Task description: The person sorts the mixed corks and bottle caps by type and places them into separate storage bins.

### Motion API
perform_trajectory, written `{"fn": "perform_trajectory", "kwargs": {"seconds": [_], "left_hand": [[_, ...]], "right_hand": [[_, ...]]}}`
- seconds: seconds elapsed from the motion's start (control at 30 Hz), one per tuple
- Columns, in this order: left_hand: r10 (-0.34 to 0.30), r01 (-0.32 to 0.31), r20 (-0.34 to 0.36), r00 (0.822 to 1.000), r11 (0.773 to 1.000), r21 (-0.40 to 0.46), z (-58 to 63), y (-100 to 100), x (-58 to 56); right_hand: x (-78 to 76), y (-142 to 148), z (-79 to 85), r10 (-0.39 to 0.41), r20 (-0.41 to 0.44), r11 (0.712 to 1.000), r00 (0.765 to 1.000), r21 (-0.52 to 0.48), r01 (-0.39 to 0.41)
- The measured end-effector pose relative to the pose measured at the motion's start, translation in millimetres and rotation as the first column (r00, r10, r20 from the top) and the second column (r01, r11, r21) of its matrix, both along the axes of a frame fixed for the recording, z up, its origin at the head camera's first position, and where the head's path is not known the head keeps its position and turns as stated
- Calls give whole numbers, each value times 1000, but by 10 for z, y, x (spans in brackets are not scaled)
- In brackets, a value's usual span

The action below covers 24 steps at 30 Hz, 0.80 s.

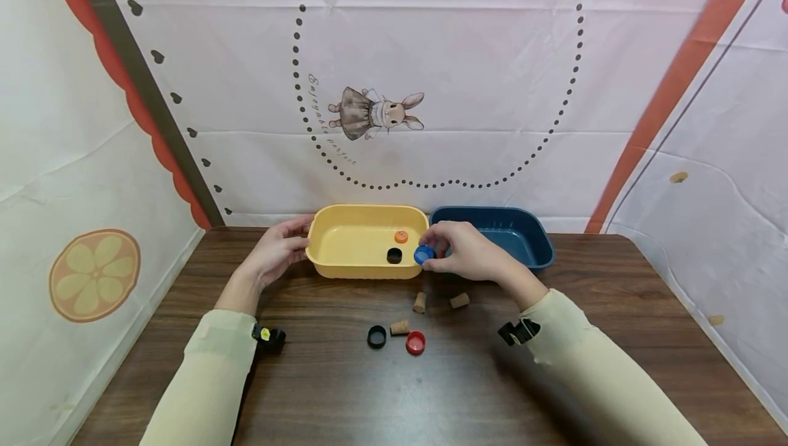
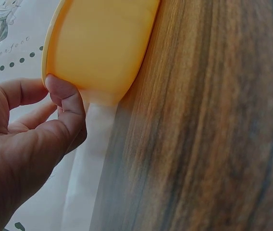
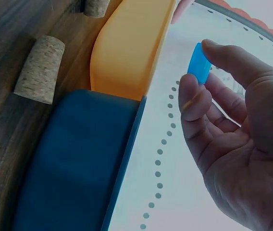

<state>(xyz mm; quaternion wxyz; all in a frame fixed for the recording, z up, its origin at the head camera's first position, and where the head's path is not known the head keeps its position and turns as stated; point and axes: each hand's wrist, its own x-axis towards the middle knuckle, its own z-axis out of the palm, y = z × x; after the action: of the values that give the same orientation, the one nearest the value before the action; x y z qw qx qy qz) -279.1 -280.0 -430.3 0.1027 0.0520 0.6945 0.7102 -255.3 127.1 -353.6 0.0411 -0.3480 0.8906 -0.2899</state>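
Sleeves foremost; left grip clamped on yellow bin, right grip pinching blue cap above bin's right end, cap presumably light, stiff, smooth, best held by its edges.

Left tray beside right tray, two inner caps in left tray, three corks before trays on table, two front caps flanking nearest cork

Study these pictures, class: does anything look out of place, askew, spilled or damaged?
Yes: the printed rabbit on the backdrop lies sideways in the head view, odd because figures usually stand upright. Nothing looks spilled or broken; the yellow tray and blue tray sit side by side, and the right hand holds a blue cap.
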Motion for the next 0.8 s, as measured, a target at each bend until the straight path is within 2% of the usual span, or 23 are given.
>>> {"fn": "perform_trajectory", "kwargs": {"seconds": [0.2,0.8], "left_hand": [[4,-4,-3,1000,1000,-5,2,2,7],[-2,2,2,1000,1000,-11,-20,-17,-7]], "right_hand": [[-103,-72,-21,-22,-13,1000,1000,-6,22],[-437,-215,-101,-98,32,995,995,17,97]]}}
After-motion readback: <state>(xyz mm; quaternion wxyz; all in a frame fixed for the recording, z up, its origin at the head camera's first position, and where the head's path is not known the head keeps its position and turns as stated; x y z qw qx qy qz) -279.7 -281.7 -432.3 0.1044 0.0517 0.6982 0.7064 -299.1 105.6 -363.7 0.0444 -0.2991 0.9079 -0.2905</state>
